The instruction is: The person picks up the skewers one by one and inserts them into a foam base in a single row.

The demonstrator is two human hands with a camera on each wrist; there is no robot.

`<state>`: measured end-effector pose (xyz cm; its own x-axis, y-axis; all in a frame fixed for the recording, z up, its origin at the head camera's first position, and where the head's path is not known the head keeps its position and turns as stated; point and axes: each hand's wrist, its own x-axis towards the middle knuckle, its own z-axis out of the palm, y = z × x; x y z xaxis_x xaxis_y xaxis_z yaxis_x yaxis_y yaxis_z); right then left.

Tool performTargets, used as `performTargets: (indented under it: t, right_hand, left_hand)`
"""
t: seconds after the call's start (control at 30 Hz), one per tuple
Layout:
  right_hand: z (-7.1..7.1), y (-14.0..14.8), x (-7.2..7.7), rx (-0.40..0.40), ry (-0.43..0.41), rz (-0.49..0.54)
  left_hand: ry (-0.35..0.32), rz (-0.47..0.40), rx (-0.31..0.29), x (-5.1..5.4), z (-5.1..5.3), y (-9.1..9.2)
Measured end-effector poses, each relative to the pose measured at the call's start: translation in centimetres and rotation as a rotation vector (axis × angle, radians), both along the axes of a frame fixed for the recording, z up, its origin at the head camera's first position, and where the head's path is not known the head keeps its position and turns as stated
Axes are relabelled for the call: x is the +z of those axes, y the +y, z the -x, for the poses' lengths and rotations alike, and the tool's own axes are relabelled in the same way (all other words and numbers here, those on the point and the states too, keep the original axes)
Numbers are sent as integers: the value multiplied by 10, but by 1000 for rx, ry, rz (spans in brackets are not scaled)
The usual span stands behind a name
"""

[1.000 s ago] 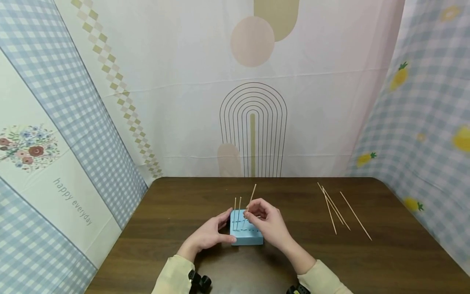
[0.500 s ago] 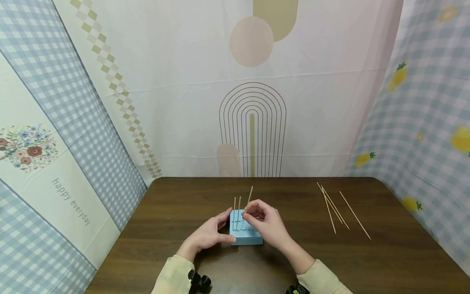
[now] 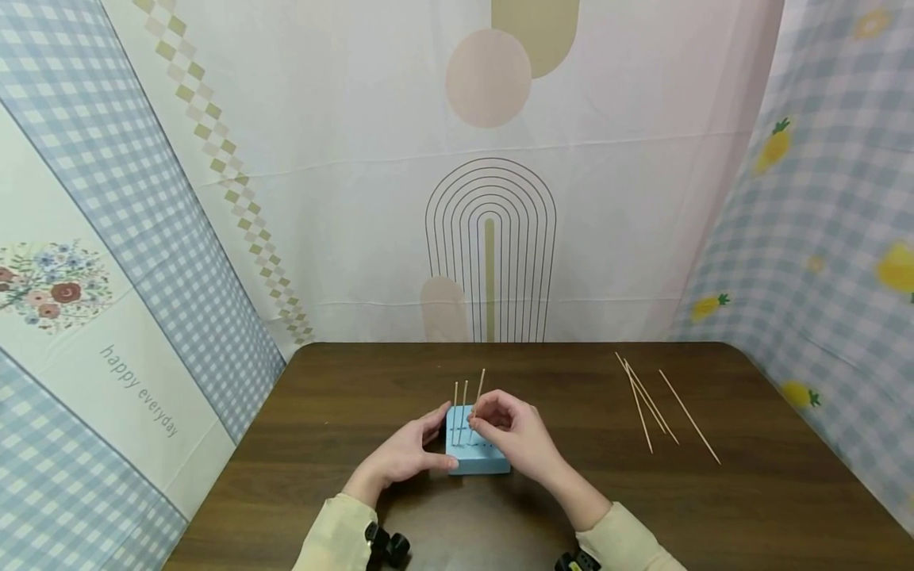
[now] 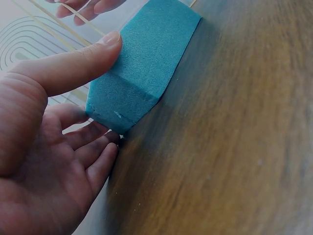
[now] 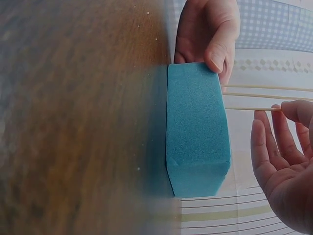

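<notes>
The left hand (image 3: pixel 401 454) grips the left side of a light-blue foam block (image 3: pixel 480 466) on the near-middle part of the wooden table (image 3: pixel 321 420), thumb on the near face. The right hand (image 3: pixel 520 441) pinches a thin wooden stick (image 5: pixel 252 108), its lower end at the block's top. Two upright sticks (image 5: pixel 269 88) stand just left of it; loose sticks (image 3: pixel 639 408) lie well apart, to the right.

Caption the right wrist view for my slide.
Right hand pinches a stick at the blue block the left hand holds.
</notes>
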<state>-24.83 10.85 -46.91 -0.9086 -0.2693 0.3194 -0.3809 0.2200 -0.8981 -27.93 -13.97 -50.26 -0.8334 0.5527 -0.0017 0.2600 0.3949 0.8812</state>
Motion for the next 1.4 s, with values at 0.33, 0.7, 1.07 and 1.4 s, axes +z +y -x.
performTargets:
  t: [0.33,0.7,1.07,1.4]
  right_hand:
    - [0,0,-2,18,1,-14]
    - [2,0,-3,25,-13,-32]
    - [4,1,-6,22,1,-63]
    - [3,0,-5,32,-38,-97]
  left_hand:
    - [-9,11,3,0,0,-1]
    - [-3,10,0,-1,2,0]
    - [-12,-16,-12,-1,1,0]
    - [-11,-18,-10,-1,1,0]
